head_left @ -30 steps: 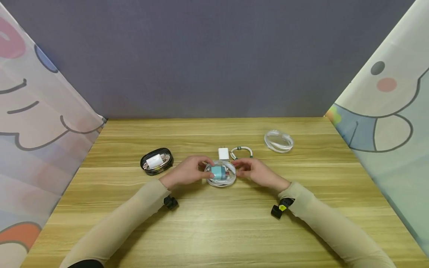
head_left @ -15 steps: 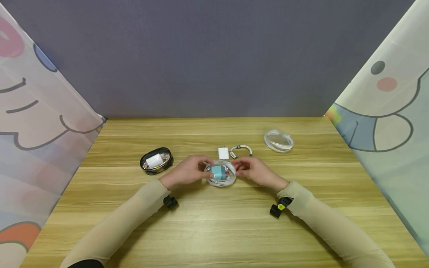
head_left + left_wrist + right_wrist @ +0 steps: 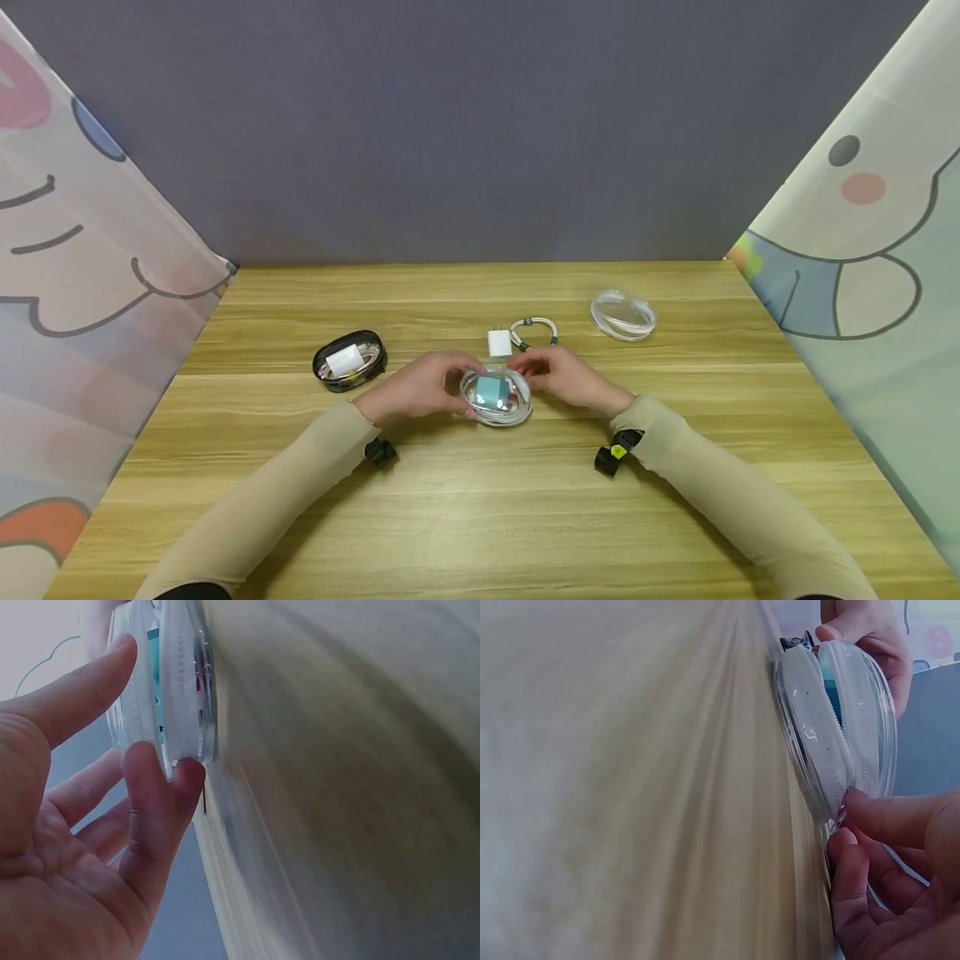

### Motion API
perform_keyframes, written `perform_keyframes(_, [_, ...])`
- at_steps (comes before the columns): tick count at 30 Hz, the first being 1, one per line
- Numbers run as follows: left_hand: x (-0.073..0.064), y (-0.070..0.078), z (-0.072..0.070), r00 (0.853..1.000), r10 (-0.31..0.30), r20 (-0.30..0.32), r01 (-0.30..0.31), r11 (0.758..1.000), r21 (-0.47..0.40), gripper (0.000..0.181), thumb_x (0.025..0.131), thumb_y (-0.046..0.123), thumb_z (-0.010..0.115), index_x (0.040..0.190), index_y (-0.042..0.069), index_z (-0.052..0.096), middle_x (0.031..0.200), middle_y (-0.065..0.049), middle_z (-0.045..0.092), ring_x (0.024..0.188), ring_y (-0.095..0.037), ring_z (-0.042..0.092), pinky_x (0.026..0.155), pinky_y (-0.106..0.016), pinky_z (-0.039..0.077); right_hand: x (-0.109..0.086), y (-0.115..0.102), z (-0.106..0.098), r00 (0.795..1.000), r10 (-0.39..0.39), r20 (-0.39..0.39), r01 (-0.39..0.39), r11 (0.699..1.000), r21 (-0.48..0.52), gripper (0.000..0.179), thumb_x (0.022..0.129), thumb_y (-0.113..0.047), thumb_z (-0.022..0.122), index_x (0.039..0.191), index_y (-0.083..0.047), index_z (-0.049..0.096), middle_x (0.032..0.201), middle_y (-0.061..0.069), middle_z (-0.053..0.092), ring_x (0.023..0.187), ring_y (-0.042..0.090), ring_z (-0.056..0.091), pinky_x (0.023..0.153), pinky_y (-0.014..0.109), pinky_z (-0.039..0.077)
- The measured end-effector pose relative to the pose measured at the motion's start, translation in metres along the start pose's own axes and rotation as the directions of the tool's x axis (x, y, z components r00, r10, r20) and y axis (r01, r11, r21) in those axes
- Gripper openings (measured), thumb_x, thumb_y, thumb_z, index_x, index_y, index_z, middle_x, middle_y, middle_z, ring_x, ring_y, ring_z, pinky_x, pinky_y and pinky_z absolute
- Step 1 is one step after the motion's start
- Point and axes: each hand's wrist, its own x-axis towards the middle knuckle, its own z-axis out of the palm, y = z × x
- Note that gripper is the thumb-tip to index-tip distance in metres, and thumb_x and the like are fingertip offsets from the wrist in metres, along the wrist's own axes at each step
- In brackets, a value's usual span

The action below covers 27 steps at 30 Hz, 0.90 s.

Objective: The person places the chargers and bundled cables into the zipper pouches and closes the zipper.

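A clear oval zip pouch with a white zip band [image 3: 504, 421] lies on the table between both hands. Inside it sits a teal charger plug [image 3: 491, 392]. My left hand [image 3: 427, 385] holds the pouch's left side, thumb on one face and fingers along the edge. At the far right of the rim, my right hand [image 3: 573, 379] pinches the zip [image 3: 846, 806] between thumb and fingertips. In the right wrist view the zip's two sides gape near the left hand [image 3: 874, 634] and meet at the right fingertips.
Just beyond the pouch are a white charger plug [image 3: 499, 343] and a looped white cable [image 3: 534, 320]. A black-rimmed case [image 3: 350, 384] with a white plug and cable lies left. Another clear pouch [image 3: 623, 335] lies back right. A grey partition [image 3: 480, 150] stands behind.
The pouch has shifted slightly toward me and right. My right hand has moved left along its far rim. The looped cable has slid a little left and away.
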Motion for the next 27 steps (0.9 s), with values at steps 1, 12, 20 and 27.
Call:
perform_keyframes(1, [0.000,0.001,0.000,1.000,0.007,-0.001,-0.007,1.000,0.019,0.060,0.072,0.022,0.090,0.126,0.013,0.066,0.130,-0.004,0.063,0.114,-0.023,0.059,0.102,-0.044,0.045,0.000,0.000,0.000,1.000,-0.001,-0.003,0.001,1.000,-0.008,0.029,0.089,0.004,0.067,0.118,0.001,0.070,0.098,0.004,0.070,0.092,0.019,0.063,0.083,0.034,0.053])
perform_keyframes(12, [-0.001,0.000,0.000,1.000,0.021,-0.018,-0.018,0.987,0.160,0.057,0.075,0.028,0.088,0.126,0.014,0.067,0.130,-0.002,0.063,0.116,-0.023,0.059,0.103,-0.044,0.044,-0.002,-0.002,-0.001,0.999,0.021,-0.031,-0.027,0.970,-0.241,0.008,0.094,-0.005,0.066,0.096,-0.008,0.073,0.086,-0.003,0.067,0.080,0.010,0.059,0.075,0.031,0.050])
perform_keyframes(20, [-0.001,0.000,0.001,0.998,0.040,-0.039,-0.032,0.981,0.190,0.056,0.075,0.031,0.088,0.125,0.014,0.067,0.128,-0.002,0.064,0.110,-0.020,0.061,0.099,-0.043,0.047,-0.002,-0.011,-0.006,0.996,0.035,0.085,-0.001,0.931,-0.364,0.019,0.104,-0.011,0.052,0.089,-0.012,0.063,0.067,-0.007,0.057,0.059,0.008,0.050,0.061,0.027,0.043])
perform_keyframes(27, [-0.001,-0.001,0.002,0.999,0.028,-0.042,-0.020,0.983,0.180,0.058,0.075,0.033,0.088,0.125,0.015,0.067,0.126,-0.001,0.065,0.107,-0.019,0.061,0.096,-0.042,0.048,-0.002,-0.012,-0.009,0.977,0.129,0.173,-0.115,0.989,-0.090,0.017,0.103,-0.002,0.048,0.095,-0.001,0.062,0.070,0.002,0.064,0.058,0.013,0.061,0.055,0.028,0.054])
